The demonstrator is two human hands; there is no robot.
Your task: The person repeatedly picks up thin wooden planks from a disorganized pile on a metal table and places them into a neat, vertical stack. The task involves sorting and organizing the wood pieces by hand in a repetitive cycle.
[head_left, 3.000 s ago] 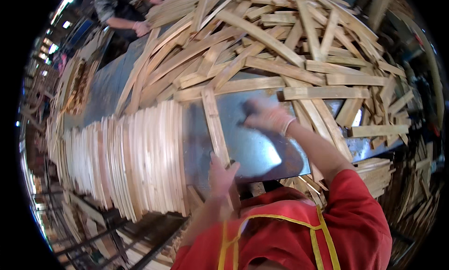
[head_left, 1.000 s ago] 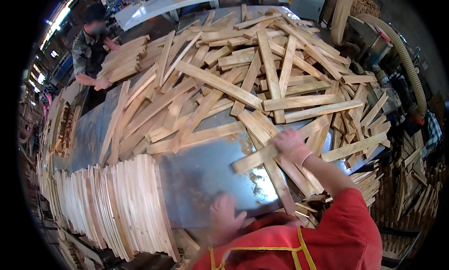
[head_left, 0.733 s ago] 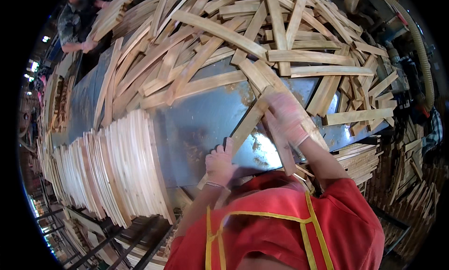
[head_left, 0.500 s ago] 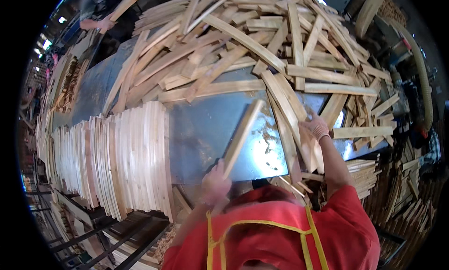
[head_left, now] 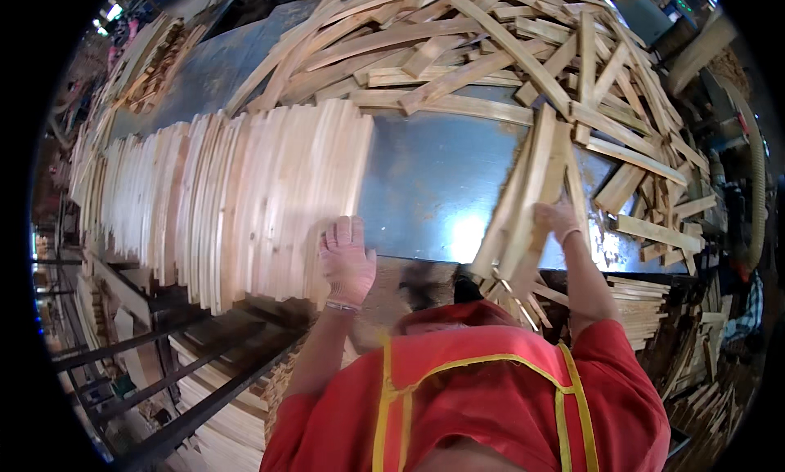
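Note:
My left hand (head_left: 347, 259), in a pale glove, lies with its fingers stretched out against the right end of a long row of wooden boards (head_left: 278, 194) packed side by side on edge. Nothing is gripped in it. On the right, my right hand (head_left: 558, 219) is closed on a wooden board (head_left: 531, 227), one of several lying lengthwise at the table's near edge. Its fingertips are partly hidden by the wood.
A loose heap of wooden boards (head_left: 491, 55) covers the far side of the metal table (head_left: 433, 178). Dark metal bars (head_left: 204, 390) stand at the lower left. Stacked wood (head_left: 630, 304) lies below the table on the right, and a ribbed hose (head_left: 756, 170) hangs beyond it.
My left hand has moved left to the row's end, and the board it held now appears to stand there. My right hand stays on the boards at right. The view has shifted.

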